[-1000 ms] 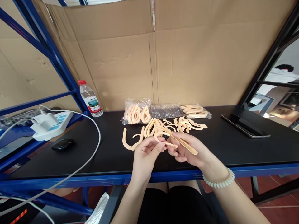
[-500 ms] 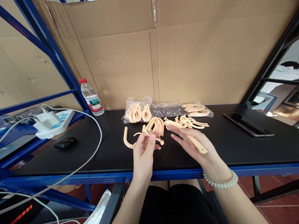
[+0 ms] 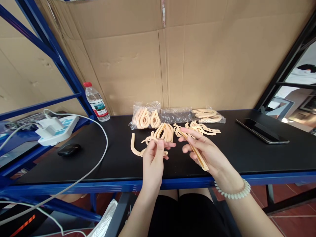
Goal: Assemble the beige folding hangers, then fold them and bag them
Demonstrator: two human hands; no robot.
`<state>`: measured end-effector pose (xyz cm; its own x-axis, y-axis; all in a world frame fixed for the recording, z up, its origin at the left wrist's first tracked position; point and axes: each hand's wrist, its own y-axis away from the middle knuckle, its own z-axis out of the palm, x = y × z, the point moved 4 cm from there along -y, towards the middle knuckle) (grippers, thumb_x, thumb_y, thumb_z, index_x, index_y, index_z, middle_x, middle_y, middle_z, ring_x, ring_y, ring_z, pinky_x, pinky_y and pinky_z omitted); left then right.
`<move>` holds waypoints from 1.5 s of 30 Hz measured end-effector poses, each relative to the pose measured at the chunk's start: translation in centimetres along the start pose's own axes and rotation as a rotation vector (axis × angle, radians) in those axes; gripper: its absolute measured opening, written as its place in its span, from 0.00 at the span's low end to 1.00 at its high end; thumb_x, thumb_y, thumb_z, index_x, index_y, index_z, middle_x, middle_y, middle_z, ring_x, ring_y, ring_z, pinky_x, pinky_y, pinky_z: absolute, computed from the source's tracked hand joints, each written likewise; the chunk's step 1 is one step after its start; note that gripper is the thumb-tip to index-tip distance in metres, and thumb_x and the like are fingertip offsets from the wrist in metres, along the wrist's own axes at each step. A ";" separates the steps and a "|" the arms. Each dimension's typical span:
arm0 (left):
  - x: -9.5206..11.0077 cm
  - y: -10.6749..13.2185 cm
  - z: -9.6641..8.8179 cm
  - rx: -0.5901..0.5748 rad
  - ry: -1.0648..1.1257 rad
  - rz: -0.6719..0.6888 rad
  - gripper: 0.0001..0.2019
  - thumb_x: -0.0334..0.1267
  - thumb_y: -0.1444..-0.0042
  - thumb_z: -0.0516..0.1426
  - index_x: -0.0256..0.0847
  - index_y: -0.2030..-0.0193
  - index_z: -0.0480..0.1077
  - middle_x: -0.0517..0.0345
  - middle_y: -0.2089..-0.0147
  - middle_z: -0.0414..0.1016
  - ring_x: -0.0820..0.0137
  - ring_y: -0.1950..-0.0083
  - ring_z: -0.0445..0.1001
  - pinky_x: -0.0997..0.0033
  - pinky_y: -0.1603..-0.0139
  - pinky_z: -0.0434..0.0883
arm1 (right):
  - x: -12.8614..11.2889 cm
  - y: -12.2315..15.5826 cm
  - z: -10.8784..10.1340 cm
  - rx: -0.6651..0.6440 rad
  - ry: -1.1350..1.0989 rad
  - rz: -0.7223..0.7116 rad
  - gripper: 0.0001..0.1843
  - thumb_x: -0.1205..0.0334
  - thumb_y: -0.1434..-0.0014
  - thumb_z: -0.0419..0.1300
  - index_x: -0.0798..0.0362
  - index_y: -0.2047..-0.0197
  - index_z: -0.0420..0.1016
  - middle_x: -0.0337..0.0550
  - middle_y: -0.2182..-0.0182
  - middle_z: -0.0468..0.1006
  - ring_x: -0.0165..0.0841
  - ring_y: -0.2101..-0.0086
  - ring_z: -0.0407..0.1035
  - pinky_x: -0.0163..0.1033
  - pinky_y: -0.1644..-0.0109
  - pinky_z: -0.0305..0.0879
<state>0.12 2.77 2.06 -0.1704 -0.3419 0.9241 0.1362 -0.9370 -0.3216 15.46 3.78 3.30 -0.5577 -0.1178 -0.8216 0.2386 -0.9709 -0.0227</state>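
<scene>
Head view, from the left: a white charger cable (image 3: 102, 154) loops across the black counter (image 3: 247, 158) and off its front edge, so an elbow catching it could drag the power strip (image 3: 56, 131) along. A U-shaped peach piece (image 3: 133, 147) lies just left of the left hand (image 3: 153, 159). The fingers (image 3: 160, 146) of that hand are pinched shut on a small curved piece (image 3: 151, 141), held just above the counter near its front edge. The grip is only at the fingertips, so I think a slight twist could flick the piece to the floor.

The right hand (image 3: 209, 154) is half open. Its fingers are loosely curled around a flat strip (image 3: 196, 153) that runs slantwise across them, with one end jutting past the palm. With so slack a hold, the thin strip might slide out, or bend if it is pressed against the other part. The loose peach parts (image 3: 197, 129) heaped just behind both hands look alike and are easy to knock or mix up. A dark tablet (image 3: 262, 131) lies well apart at the right.
</scene>
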 end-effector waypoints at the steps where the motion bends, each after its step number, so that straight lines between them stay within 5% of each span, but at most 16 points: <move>1: -0.1 -0.1 0.0 0.000 0.017 -0.003 0.15 0.48 0.38 0.56 0.38 0.68 0.69 0.52 0.65 0.78 0.71 0.62 0.74 0.80 0.72 0.68 | 0.0 0.0 -0.1 -0.006 -0.031 0.015 0.13 0.64 0.42 0.63 0.51 0.52 0.77 0.44 0.63 0.81 0.29 0.69 0.78 0.24 0.78 0.68; 4: -0.6 -0.2 -0.1 -0.023 0.086 -0.054 0.13 0.46 0.41 0.60 0.37 0.68 0.73 0.52 0.63 0.78 0.70 0.60 0.74 0.78 0.68 0.72 | -0.1 0.1 -0.5 -0.046 -0.134 0.044 0.12 0.63 0.37 0.56 0.55 0.56 0.80 0.52 0.56 0.81 0.38 0.53 0.76 0.31 0.63 0.75; 7: -0.9 -0.2 -0.1 -0.080 0.122 -0.089 0.09 0.42 0.44 0.62 0.39 0.64 0.78 0.53 0.58 0.77 0.68 0.54 0.75 0.70 0.55 0.76 | -0.1 0.6 -0.9 -0.052 -0.130 0.001 0.09 0.67 0.40 0.58 0.55 0.60 0.81 0.52 0.53 0.81 0.40 0.49 0.73 0.32 0.59 0.75; 13: -0.9 -0.3 -0.1 -0.158 0.136 -0.059 0.10 0.37 0.45 0.63 0.43 0.56 0.80 0.51 0.46 0.74 0.64 0.45 0.73 0.61 0.38 0.69 | 1.5 1.5 -1.0 0.001 0.034 -0.141 0.09 0.59 0.41 0.65 0.54 0.59 0.81 0.40 0.74 0.77 0.27 0.69 0.71 0.27 0.70 0.71; 16: -0.9 -0.2 -0.2 -0.109 0.164 -0.109 0.13 0.37 0.48 0.65 0.42 0.54 0.80 0.52 0.54 0.78 0.66 0.52 0.76 0.60 0.42 0.73 | 2.1 1.4 -0.9 0.055 0.073 -0.219 0.09 0.56 0.43 0.66 0.53 0.63 0.81 0.40 0.70 0.76 0.28 0.68 0.70 0.29 0.70 0.72; 21: -0.6 0.2 -0.2 0.005 0.103 -0.106 0.10 0.35 0.54 0.68 0.39 0.62 0.80 0.56 0.67 0.80 0.68 0.65 0.79 0.71 0.66 0.79 | 2.5 1.1 -0.4 0.037 0.096 -0.208 0.11 0.53 0.43 0.65 0.51 0.62 0.79 0.41 0.68 0.78 0.31 0.68 0.74 0.31 0.71 0.74; 24: -0.5 0.2 -0.2 0.027 0.078 -0.048 0.08 0.34 0.52 0.68 0.41 0.64 0.80 0.56 0.66 0.81 0.70 0.63 0.79 0.74 0.62 0.78 | 2.4 1.1 -0.3 0.015 0.078 -0.227 0.08 0.57 0.43 0.66 0.52 0.62 0.79 0.41 0.70 0.78 0.29 0.69 0.74 0.31 0.70 0.74; 32: -0.4 0.1 0.1 -0.148 0.142 -0.057 0.09 0.31 0.49 0.66 0.44 0.60 0.80 0.57 0.59 0.81 0.71 0.56 0.78 0.75 0.53 0.76 | 2.5 1.3 -0.5 0.015 0.072 -0.274 0.08 0.62 0.45 0.68 0.50 0.60 0.80 0.41 0.66 0.80 0.29 0.68 0.74 0.35 0.63 0.76; 45: 0.2 0.5 0.2 -0.119 0.029 -0.034 0.07 0.31 0.51 0.66 0.40 0.64 0.78 0.54 0.63 0.82 0.66 0.58 0.80 0.66 0.52 0.77 | 2.8 1.5 -0.9 0.078 0.211 -0.372 0.10 0.60 0.43 0.66 0.48 0.57 0.80 0.43 0.62 0.81 0.35 0.61 0.75 0.40 0.57 0.75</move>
<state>0.35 2.25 2.18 -0.2011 -0.3106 0.9290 0.0138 -0.9492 -0.3143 15.00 2.17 0.46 -0.4182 0.2808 -0.8639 -0.0135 -0.9528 -0.3032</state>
